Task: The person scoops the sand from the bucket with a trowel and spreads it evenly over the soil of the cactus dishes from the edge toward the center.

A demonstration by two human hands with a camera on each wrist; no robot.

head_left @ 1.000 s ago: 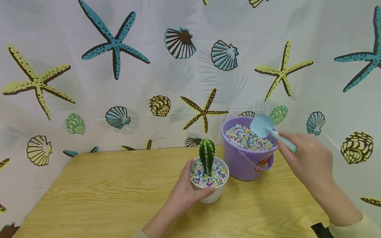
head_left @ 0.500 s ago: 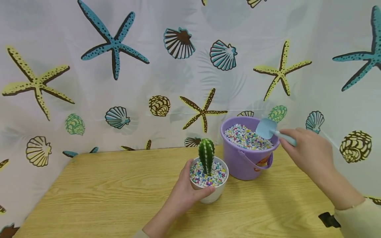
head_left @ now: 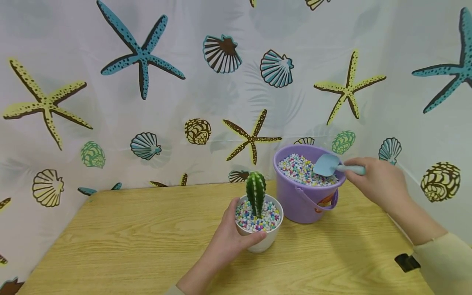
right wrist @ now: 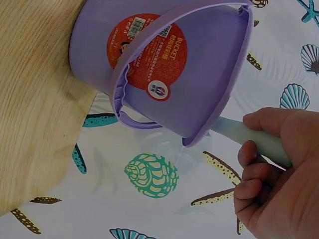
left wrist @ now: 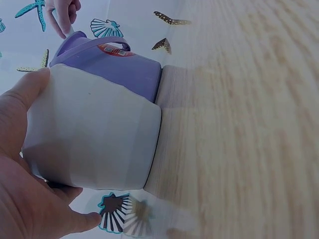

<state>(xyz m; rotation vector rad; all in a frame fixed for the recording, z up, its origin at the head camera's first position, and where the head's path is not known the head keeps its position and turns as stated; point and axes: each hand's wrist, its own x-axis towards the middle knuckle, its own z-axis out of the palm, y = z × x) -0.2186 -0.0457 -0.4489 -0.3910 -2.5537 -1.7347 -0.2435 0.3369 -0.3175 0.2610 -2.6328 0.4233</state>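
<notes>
My left hand [head_left: 230, 235] grips the white pot [head_left: 262, 243] near its rim, thumb in front and fingers on the far left side. A green cactus [head_left: 255, 194] stands upright in it among multicoloured beads [head_left: 271, 217]. In my right hand [head_left: 385, 180] is the handle of a light blue toy shovel [head_left: 326, 165], its blade low over the beads inside the purple bucket [head_left: 295, 205]. Seen from the right wrist, thumb and fingers curl round the shovel handle [right wrist: 254, 137], while the bucket wall hides the blade.
The bucket stands just behind and right of the pot, its handle [head_left: 317, 203] hanging down in front. Both rest on a wooden table [head_left: 140, 233]. A white cloth [head_left: 166, 106] with starfish and shells rises behind the table and along its right side.
The shovel blade has swung over the bucket, first slightly right, then back left and lower towards the beads. My left hand and the pot have stayed in place.
</notes>
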